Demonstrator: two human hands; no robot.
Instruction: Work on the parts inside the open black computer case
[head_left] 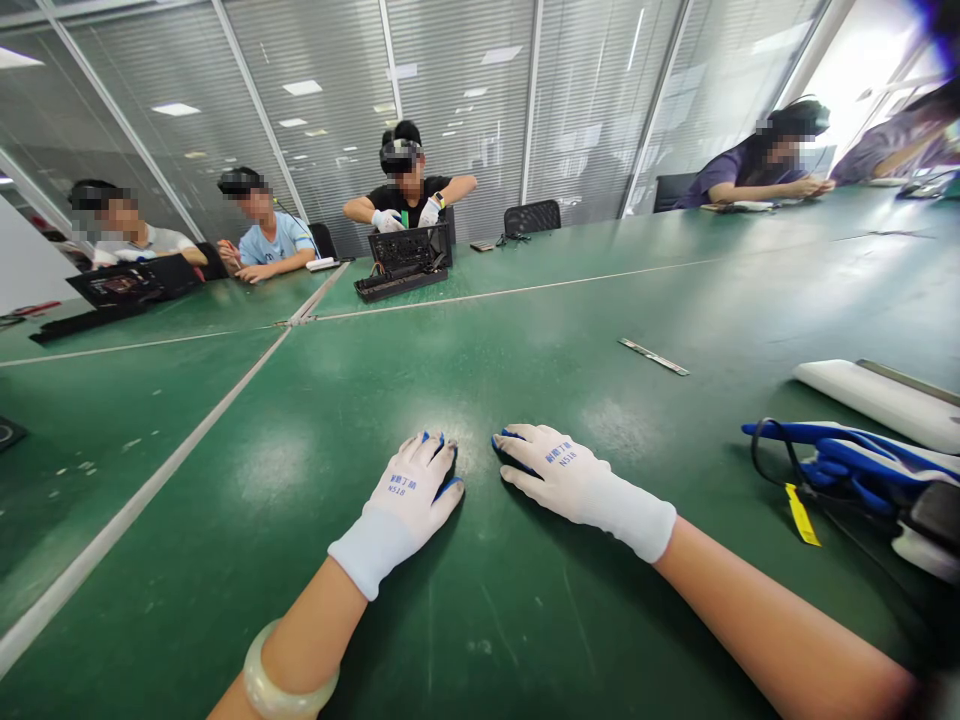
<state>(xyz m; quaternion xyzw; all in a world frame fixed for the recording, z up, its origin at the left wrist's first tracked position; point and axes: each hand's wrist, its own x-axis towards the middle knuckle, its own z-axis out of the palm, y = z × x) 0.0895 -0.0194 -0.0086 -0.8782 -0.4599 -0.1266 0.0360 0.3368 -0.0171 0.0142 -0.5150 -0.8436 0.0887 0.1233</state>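
Observation:
My left hand (411, 492) and my right hand (553, 468) lie palm down on the green table (480, 600), close together near its front middle. Both wear white knit gloves with blue fingertips. Neither hand holds anything; the fingers lie flat and a little spread. A pale bangle (279, 688) sits on my left wrist. The things closest to my right hand are a spare pair of blue-and-white gloves (862, 470) with a black cord and a yellow tag (801, 514), off to the right.
A thin metal strip (652, 356) lies beyond my right hand. A white flat bar (877, 398) is at the right edge. Across the table several people sit; one in gloves works on a black opened device (405, 262). Another black device (120, 285) sits far left.

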